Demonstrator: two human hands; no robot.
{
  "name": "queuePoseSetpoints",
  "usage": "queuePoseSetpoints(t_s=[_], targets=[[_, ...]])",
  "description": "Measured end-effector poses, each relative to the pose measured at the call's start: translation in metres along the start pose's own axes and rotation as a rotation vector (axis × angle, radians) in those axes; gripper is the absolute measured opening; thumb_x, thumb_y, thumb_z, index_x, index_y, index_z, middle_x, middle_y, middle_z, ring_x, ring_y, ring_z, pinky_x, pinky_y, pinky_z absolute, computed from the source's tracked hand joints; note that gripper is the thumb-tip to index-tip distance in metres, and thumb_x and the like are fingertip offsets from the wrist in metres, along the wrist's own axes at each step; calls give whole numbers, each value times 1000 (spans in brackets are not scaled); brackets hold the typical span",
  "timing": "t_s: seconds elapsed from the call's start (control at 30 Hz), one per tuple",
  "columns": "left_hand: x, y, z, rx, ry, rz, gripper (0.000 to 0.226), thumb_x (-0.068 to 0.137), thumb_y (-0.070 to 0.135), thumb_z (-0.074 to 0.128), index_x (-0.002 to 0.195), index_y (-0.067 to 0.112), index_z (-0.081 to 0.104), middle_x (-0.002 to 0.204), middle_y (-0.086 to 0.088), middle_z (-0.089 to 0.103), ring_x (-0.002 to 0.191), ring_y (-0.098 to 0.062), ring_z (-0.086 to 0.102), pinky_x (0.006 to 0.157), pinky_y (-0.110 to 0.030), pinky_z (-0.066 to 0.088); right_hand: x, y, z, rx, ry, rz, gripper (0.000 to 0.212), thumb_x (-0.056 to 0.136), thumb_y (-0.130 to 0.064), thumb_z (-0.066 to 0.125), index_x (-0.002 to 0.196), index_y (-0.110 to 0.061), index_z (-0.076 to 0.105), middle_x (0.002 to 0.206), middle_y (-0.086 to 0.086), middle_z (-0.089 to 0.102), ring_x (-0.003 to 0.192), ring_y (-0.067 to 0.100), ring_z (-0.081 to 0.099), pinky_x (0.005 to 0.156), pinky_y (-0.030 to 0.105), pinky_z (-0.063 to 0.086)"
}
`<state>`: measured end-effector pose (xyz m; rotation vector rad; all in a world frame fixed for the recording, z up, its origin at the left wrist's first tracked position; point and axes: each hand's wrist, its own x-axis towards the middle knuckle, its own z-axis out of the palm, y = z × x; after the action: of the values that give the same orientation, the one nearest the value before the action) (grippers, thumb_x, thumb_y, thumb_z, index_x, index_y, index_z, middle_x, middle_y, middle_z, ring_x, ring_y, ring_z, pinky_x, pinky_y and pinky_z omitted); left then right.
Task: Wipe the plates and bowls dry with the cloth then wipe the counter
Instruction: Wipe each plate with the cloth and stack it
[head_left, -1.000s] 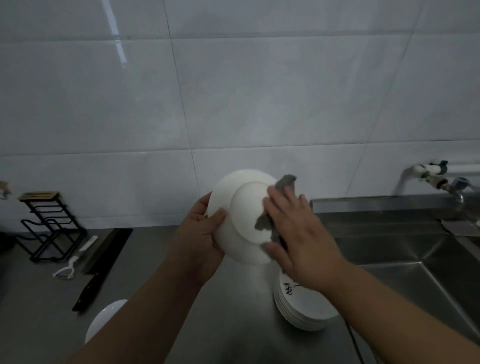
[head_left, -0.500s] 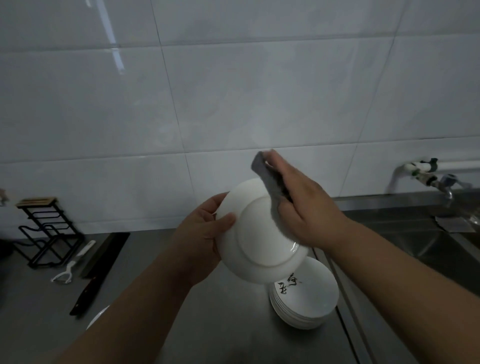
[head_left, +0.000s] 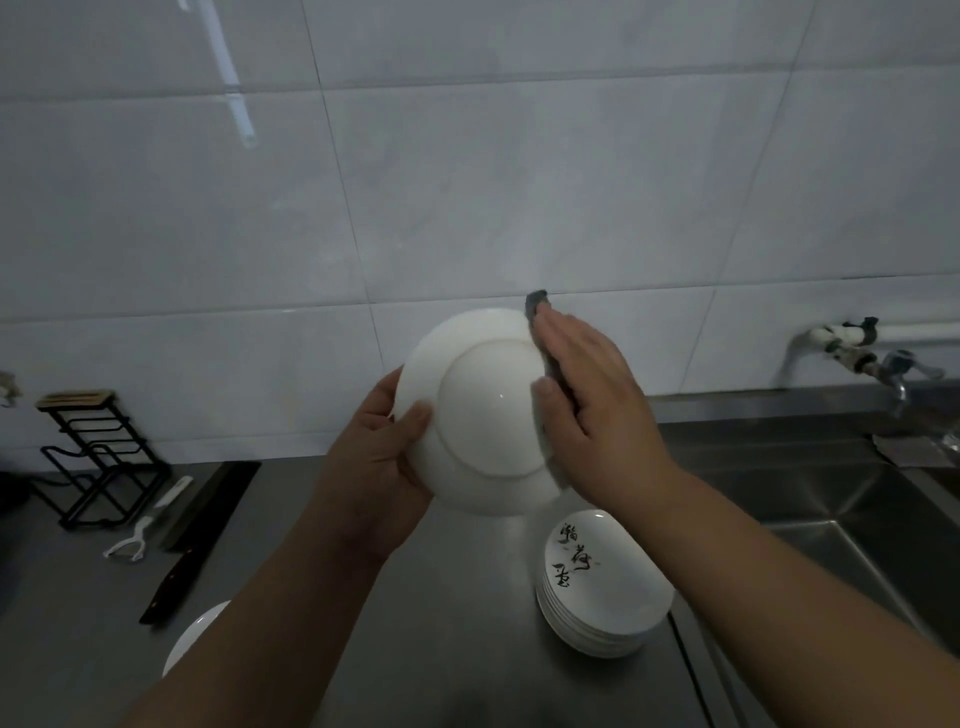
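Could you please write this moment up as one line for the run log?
stage: drying plate underside | left hand: grips plate rim | right hand: presses cloth flat on plate | plate stack: on counter

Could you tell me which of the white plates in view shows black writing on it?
The top plate of the stack on the counter, beside the sink. The plate held up and the one at lower left show plain white.

Left hand (head_left: 382, 460) grips with curled fingers (head_left: 415, 415); right hand (head_left: 597, 410) presses flat, fingers straight.
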<state>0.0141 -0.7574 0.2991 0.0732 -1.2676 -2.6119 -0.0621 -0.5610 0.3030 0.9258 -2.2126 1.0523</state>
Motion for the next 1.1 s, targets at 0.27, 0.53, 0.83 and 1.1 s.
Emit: queuePoseSetpoints(t_s=[0.27, 0.53, 0.83, 1.1], targets=[[-7, 1, 4, -12, -109, -114, 57, 94, 10, 53, 151, 11, 44, 146, -18, 56, 132, -36, 56, 103, -51, 52, -40, -8, 21, 183, 181, 193, 56, 101, -14, 49, 156, -10, 40, 163, -1, 37, 152, 15, 31, 125, 42, 29], [-5, -4, 6, 91, -49, -69, 39, 95, 12, 55, 134, 8, 61, 130, -19, 67, 115, -35, 66, 96, -48, 56, -8, 7, 0, 91, -51, 34, 56, 98, -18, 55, 152, -11, 48, 160, -4, 43, 151, 13, 33, 124, 30, 27], [-5, -14, 8, 8, -23, -14, 43, 96, 11, 50, 139, 10, 55, 134, -15, 66, 119, -31, 66, 92, -44, 59, -24, 3, 8, 71, -32, 209, 63, 105, -44, 37, 164, -26, 21, 169, -18, 17, 159, 16, 4, 129, 47, 13], [2, -16, 5, 42, -89, -114, 53, 95, 7, 60, 147, 13, 49, 142, -14, 61, 130, -37, 58, 97, -51, 56, -58, -14, 32, 394, 199, 360, 61, 105, -22, 51, 161, -20, 29, 169, -13, 21, 156, 6, 16, 127, 43, 22]])
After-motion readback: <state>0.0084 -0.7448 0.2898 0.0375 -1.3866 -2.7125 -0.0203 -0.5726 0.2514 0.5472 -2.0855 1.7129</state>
